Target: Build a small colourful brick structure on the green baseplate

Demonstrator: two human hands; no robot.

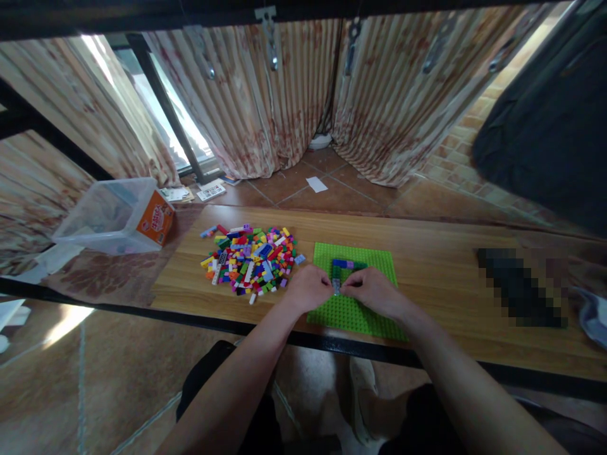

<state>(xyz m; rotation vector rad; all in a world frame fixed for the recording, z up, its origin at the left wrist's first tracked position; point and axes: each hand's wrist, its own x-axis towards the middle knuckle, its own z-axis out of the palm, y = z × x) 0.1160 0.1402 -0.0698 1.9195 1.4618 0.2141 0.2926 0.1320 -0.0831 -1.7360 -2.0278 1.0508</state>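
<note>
A green baseplate (379,258) lies on the wooden table in front of me. On it stands a corner of toy bricks: a row with a blue brick (339,263), a purple one and a green one, and a dark green brick (336,273) running toward me. A pale grey-blue brick (336,286) continues that line at the near end. My left hand (309,289) is closed, its fingertips pinching this pale brick from the left. From the right, the closed fingertips of my right hand (374,292) meet the same brick. The fingers partly hide it.
Left of the baseplate spreads a pile of mixed toy bricks (256,256). A clear plastic box (109,215) with an orange label stands beyond the table's left end. At the right lies a dark, pixelated object (521,287). The table's black front edge (303,340) runs below my forearms.
</note>
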